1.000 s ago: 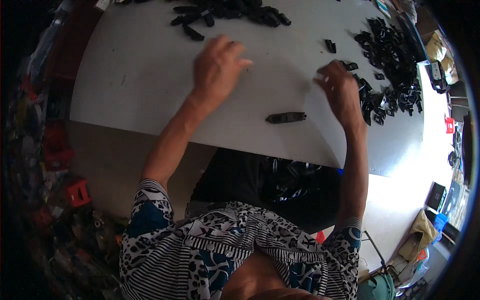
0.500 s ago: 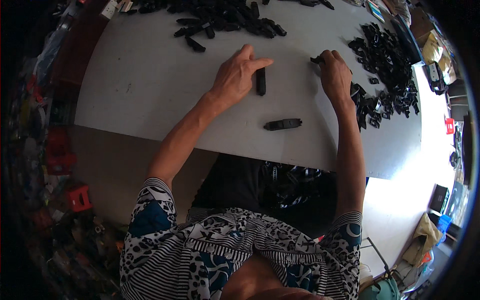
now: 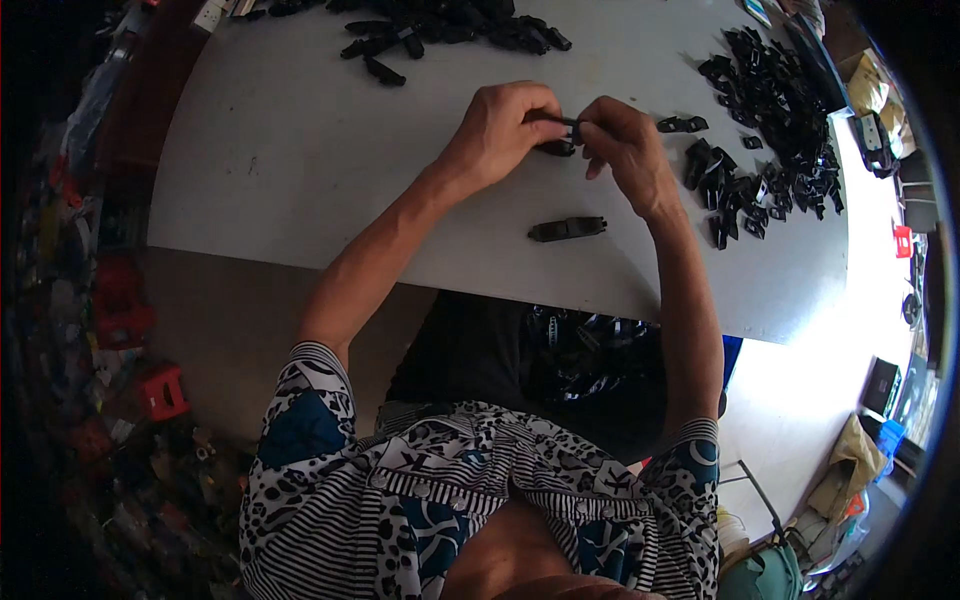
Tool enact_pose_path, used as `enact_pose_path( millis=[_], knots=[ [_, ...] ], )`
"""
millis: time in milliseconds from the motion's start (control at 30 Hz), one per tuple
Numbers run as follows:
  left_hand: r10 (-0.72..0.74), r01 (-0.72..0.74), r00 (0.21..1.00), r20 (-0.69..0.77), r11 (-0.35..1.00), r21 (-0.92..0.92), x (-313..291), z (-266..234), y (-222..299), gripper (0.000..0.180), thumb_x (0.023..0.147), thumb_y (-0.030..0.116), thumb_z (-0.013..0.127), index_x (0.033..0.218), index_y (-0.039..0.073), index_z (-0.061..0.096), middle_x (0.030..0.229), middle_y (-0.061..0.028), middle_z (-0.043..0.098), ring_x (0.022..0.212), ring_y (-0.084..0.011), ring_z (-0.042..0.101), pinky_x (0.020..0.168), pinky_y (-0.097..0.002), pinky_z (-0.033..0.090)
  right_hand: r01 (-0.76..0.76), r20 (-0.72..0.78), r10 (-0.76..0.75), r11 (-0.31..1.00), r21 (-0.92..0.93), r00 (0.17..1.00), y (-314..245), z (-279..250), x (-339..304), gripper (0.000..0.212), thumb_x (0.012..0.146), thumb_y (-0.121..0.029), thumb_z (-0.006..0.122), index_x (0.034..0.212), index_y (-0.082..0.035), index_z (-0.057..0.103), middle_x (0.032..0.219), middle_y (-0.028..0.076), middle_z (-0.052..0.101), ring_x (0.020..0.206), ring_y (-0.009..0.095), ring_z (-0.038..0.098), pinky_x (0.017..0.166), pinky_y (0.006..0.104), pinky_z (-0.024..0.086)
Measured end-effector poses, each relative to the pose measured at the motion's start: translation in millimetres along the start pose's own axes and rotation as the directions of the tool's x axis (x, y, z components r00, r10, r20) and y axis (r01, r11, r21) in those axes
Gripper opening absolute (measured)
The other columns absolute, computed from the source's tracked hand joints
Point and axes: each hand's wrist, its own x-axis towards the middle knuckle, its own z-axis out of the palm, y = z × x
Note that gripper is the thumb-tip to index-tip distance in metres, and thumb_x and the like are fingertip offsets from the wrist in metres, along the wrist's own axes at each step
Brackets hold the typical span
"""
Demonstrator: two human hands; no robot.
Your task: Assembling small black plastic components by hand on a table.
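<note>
My left hand is closed on a long black plastic part, its thumb and index finger meeting my right hand over the table. In the fingertips of my right hand is a small black plastic piece, brought against the long part. My fingers partly hide both pieces, so I cannot tell whether they are joined. Nearer me lies another long black plastic part, flat on the grey table. A separate small black piece rests just right of my right hand.
Long black parts are heaped at the far edge of the table. Small black pieces form a wide pile on the right. More black shiny pieces sit on my lap. A red box stands on the floor at left.
My right hand has moved left to meet my left hand, carrying the small piece. The long part that lay beside my left hand has been picked up.
</note>
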Motion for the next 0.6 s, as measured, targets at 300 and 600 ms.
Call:
enact_pose_path(
  millis=[300,600],
  knots=[
    [-0.101,0.077,0.990,-0.097,0.972,-0.222,-1,0,-13,0.010,0.084,0.006,0.071,0.092,0.001,0.069,0.081,-0.0008,0.064,0.072,-0.0124,0.058,0.066,-0.0283,0.048,0.421,0.084,-0.459,0.707,-0.568,0.884,2,13,4,0.027,0.080,-0.005,0.069,0.103,-0.005,0.057,0.096,0.013,0.063,0.081,0.036,0.064,0.068,0.0411,0.052],
    [0.205,-0.164,0.971,-0.122,0.945,0.283,-15,11,-47,0.023,0.071,0.000,0.079,0.091,0.002,0.069,0.090,-0.0064,0.063,0.082,-0.0217,0.063,0.073,-0.0346,0.052,0.345,0.107,-0.391,0.609,-0.715,0.914,9,9,-14,0.020,0.074,-0.005,0.071,0.090,-0.004,0.059,0.088,0.010,0.056,0.082,0.033,0.062,0.070,0.0416,0.052]
  ],
)
